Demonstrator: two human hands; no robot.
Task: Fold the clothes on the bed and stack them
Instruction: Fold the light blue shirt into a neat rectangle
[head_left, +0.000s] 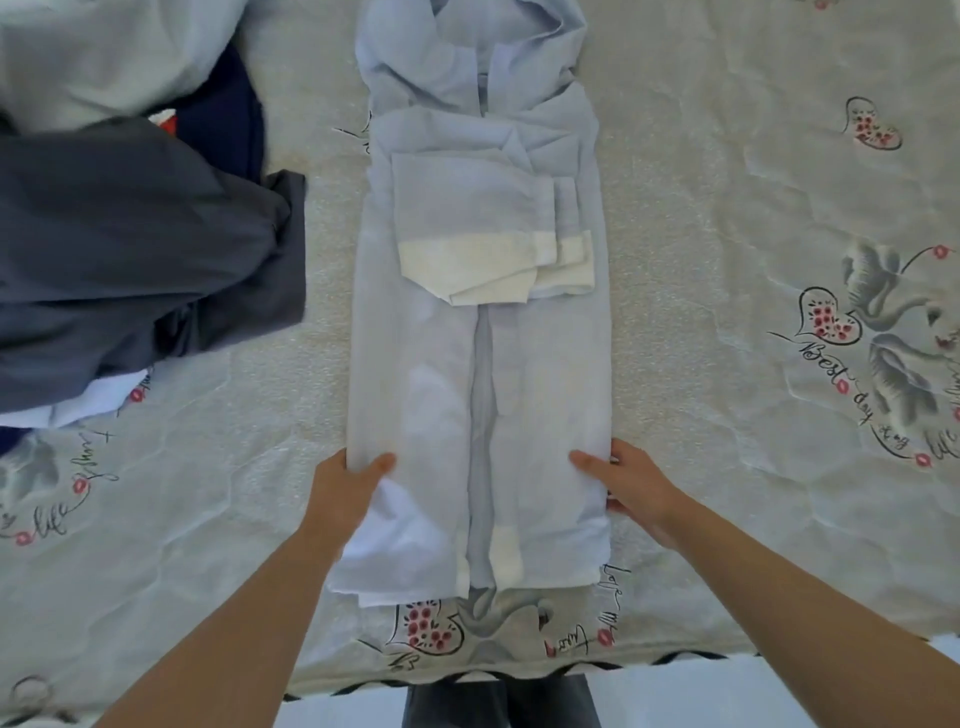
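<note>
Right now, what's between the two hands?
In the head view, the lower part of the folded light blue shirt lies between them. The left hand and the right hand each grip one side edge.

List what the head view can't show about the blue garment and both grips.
- Light blue garment: collar end cut off by the top edge.
- Left hand: fingers hidden under the cloth, only the thumb shows.
- Right hand: most fingers hidden under the fabric edge.
- Dark clothes pile: cut off by the left edge, blurred.
</note>
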